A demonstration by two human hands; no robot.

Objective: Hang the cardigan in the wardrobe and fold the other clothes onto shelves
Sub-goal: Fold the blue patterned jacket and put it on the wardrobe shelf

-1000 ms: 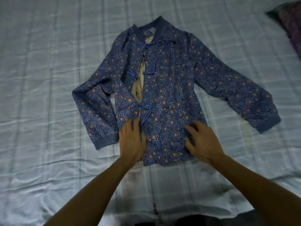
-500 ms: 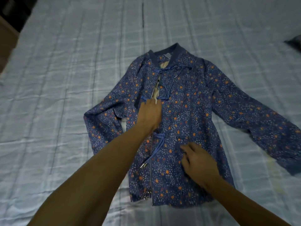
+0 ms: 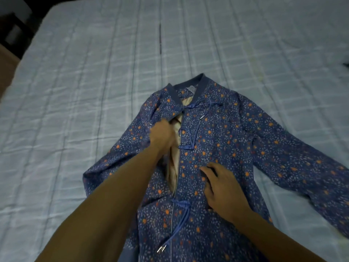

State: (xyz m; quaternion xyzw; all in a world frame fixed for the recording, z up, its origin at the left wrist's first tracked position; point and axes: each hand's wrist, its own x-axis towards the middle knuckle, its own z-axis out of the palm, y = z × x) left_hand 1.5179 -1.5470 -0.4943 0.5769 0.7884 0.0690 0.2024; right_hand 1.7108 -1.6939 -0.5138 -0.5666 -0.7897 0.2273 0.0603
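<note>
A blue cardigan (image 3: 222,140) with small orange and white flowers lies face up on the bed, collar away from me and sleeves spread out. Its front gapes at the chest and shows a beige lining (image 3: 174,163). My left hand (image 3: 162,135) is at the upper chest, its fingers curled on the edge of the left front panel. On the right front panel, at mid body, my right hand (image 3: 221,188) rests with its fingers spread and lightly bent, pressing the fabric. My forearms hide part of the hem and the left sleeve.
The bed (image 3: 85,91) has a pale blue quilted cover with check lines. Its far left corner borders dark floor and a brown piece of furniture (image 3: 7,61). A dark object (image 3: 346,64) pokes in at the right edge.
My left hand has slid from the hem up the front opening to the chest. My right hand moved up to mid body. The view came closer to the cardigan.
</note>
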